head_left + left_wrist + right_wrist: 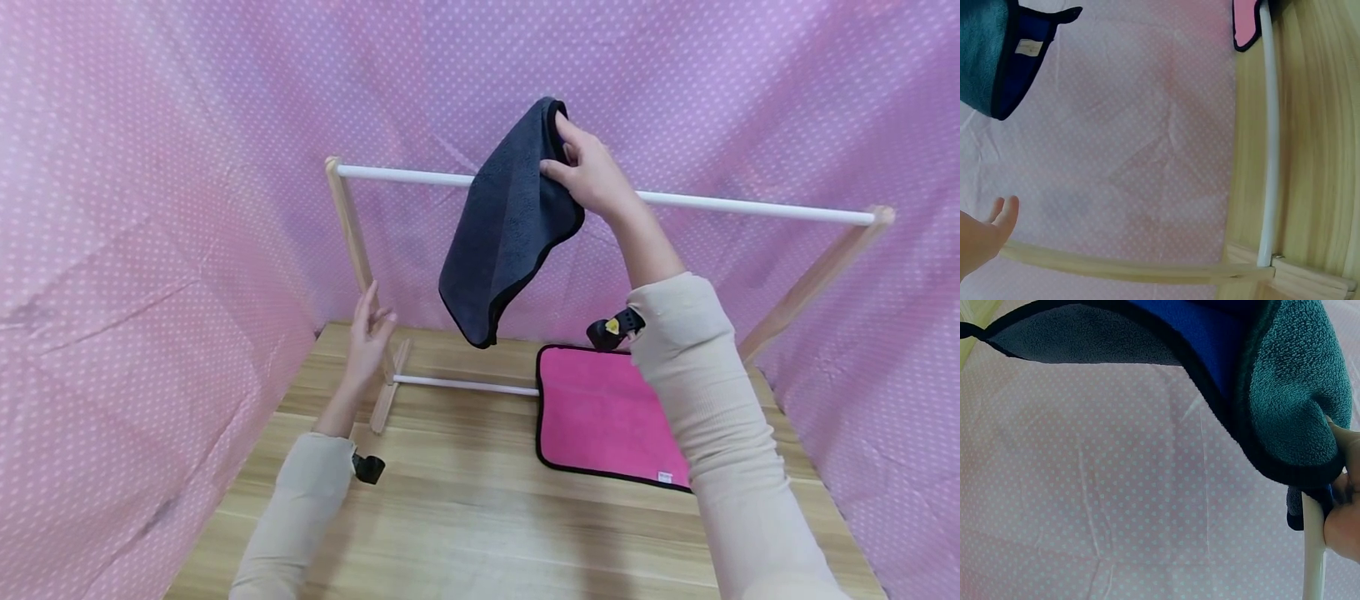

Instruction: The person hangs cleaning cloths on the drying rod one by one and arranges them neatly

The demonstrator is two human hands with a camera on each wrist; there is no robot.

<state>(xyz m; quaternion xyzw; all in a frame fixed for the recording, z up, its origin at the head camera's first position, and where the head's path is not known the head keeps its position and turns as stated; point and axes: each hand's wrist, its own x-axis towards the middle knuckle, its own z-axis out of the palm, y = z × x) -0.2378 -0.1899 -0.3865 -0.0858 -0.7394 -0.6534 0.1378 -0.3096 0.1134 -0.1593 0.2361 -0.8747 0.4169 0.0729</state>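
- Pink dotted curtain [247, 250] behind.
- Right hand [594, 177]: fingers clamped on grey cloth [502, 225], slanting down leftward, perhaps touching white rail [750, 207].
- Left hand [365, 343]: farther, fingers loosely parted.

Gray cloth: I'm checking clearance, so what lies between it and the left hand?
In the head view, nothing stands between the left hand and the gray cloth; only the dotted backdrop shows behind.

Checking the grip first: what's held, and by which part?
The right hand grips the dark gray towel by its black-bound upper edge; the left hand holds nothing.
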